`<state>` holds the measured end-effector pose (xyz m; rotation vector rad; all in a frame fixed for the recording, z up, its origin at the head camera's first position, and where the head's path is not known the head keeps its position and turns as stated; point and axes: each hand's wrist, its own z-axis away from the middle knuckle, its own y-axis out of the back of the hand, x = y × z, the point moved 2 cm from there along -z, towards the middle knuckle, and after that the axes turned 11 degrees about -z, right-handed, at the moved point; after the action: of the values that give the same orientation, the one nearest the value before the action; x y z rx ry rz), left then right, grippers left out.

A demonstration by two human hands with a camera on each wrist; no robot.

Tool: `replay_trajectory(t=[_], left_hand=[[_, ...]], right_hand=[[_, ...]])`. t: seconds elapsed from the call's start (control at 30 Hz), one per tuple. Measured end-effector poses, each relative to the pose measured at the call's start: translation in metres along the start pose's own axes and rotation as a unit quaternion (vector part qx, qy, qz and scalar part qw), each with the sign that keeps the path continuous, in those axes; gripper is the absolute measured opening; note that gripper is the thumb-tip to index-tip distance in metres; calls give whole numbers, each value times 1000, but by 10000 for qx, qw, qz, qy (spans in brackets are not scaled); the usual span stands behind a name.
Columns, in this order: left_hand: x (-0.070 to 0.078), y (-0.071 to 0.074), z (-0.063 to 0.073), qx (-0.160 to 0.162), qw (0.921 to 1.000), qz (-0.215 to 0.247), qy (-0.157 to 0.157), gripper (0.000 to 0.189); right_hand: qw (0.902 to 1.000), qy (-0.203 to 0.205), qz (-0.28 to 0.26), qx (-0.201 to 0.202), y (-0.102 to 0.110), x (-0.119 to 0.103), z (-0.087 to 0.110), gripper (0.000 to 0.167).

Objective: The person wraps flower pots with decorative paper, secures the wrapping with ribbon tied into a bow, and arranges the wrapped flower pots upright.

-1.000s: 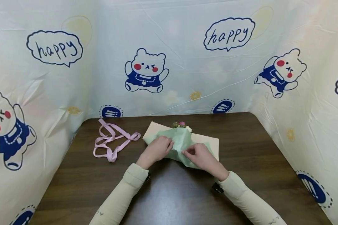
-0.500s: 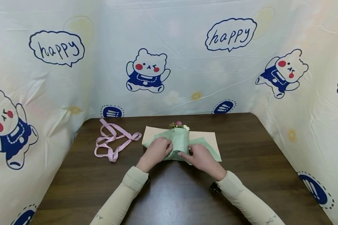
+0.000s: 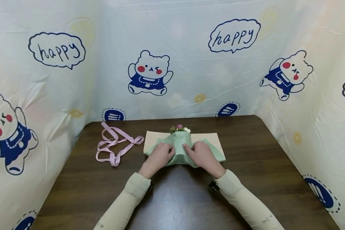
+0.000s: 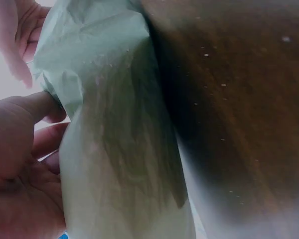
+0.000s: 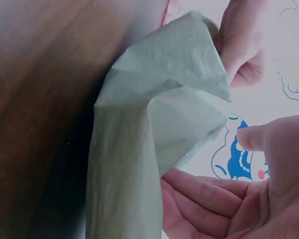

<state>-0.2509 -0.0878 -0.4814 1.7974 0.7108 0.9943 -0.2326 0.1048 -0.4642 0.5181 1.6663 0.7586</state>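
Observation:
A small bouquet with pink and white flowers (image 3: 179,128) lies at the table's far middle, its stems under pale green wrapping paper (image 3: 181,140). A cream sheet (image 3: 206,137) lies beneath the green paper. My left hand (image 3: 160,156) pinches the paper's left part between thumb and fingers, as the left wrist view shows. On the other side, my right hand (image 3: 204,156) has its fingers against the back of the green wrapping, with the thumb (image 5: 254,138) held apart from it. In the right wrist view a fold of the paper stands up between both hands.
A loosely looped pink ribbon (image 3: 115,158) lies on the dark wooden table (image 3: 172,198) to the left of the bouquet. A printed curtain (image 3: 189,64) with bears and speech bubbles surrounds the table's back and sides.
The bouquet and sheets have turned straighter and shifted slightly left. My right hand has moved a little left and up, drawing closer to the left hand, which stays on the paper.

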Motion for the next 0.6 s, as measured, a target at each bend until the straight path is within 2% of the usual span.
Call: replay_trajectory(t=[0.17,0.37,0.6], left_hand=[[-3,-3,2,55,9993,360,82,44],[-4,-6,-2,-56,9974,709,122,40],[-4,-5,-2,-291,9955,877,-224,37]], right_hand=[[9997,-138,201,35,-2,-2,-7,66],[9978,-254,607,60,-4,-1,-14,64],[9913,-453,1234,96,-3,-4,-20,65]])
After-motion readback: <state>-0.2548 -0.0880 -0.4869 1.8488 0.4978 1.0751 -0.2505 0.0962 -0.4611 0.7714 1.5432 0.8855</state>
